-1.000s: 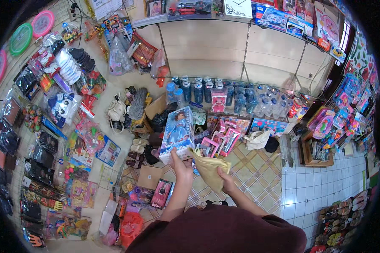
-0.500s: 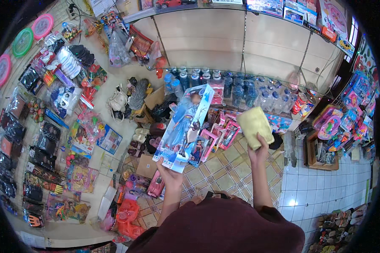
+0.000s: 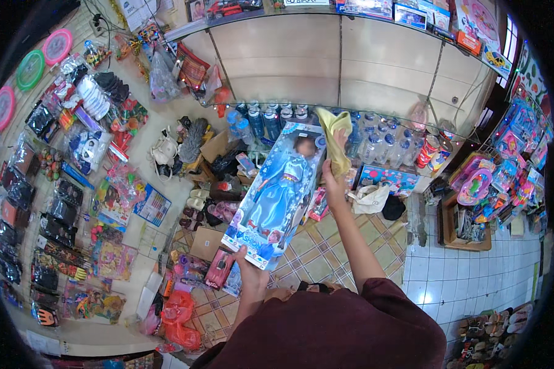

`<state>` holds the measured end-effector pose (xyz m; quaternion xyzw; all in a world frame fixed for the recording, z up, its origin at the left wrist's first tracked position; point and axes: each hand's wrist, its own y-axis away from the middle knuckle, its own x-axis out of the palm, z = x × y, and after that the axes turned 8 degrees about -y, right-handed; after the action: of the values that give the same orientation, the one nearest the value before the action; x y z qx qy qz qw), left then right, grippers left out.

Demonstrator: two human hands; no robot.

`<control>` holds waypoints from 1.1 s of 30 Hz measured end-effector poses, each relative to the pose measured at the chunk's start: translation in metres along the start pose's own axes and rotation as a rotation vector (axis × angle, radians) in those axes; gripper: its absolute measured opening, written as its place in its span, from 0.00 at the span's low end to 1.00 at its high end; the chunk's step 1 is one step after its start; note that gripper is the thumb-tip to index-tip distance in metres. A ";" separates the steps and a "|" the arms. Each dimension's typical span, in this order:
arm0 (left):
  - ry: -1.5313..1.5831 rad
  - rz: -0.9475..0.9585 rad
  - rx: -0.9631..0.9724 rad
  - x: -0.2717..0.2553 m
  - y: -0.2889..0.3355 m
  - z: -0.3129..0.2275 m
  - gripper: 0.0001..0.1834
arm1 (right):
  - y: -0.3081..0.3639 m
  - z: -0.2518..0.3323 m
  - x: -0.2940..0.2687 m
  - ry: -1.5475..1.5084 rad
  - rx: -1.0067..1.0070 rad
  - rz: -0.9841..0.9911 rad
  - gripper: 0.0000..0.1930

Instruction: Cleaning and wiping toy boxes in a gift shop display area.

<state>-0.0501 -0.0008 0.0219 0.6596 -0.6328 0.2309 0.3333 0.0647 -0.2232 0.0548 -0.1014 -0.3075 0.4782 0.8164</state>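
My left hand [image 3: 251, 273] grips the lower end of a long blue boxed doll [image 3: 278, 190], thumb over the edge of the box. The box leans up and to the right, its clear front showing a doll in a shiny blue dress. Beside the box's upper right edge, my right hand [image 3: 333, 178] is closed on a yellow cloth [image 3: 337, 138], which hangs partly folded over the fingers. Whether the cloth touches the box I cannot tell.
Behind the box stand several water bottles [image 3: 271, 120] under a glass shelf. A pink doll box [image 3: 219, 268] lies on the tiled floor near my left forearm. Packaged goods [image 3: 61, 212] cover the left wall. A wooden crate [image 3: 468, 237] stands at the right.
The boxed doll has turned to show its clear front with the doll in the blue dress. My right hand has brought the cloth left and up, next to the box.
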 end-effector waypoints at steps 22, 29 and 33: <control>-0.109 -0.219 0.398 0.067 -0.017 -0.031 0.22 | 0.139 0.025 0.059 -0.159 0.360 0.357 0.21; -0.408 -0.311 0.563 0.069 -0.015 -0.023 0.25 | 0.153 0.040 0.044 -0.139 0.651 0.440 0.19; -0.424 -0.307 0.516 0.068 -0.018 -0.020 0.28 | 0.160 0.041 0.044 -0.284 0.533 0.344 0.11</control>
<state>-0.0236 -0.0328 0.0825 0.8424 -0.5025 0.1883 0.0483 -0.0588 -0.1076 0.0319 0.1328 -0.2606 0.6815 0.6708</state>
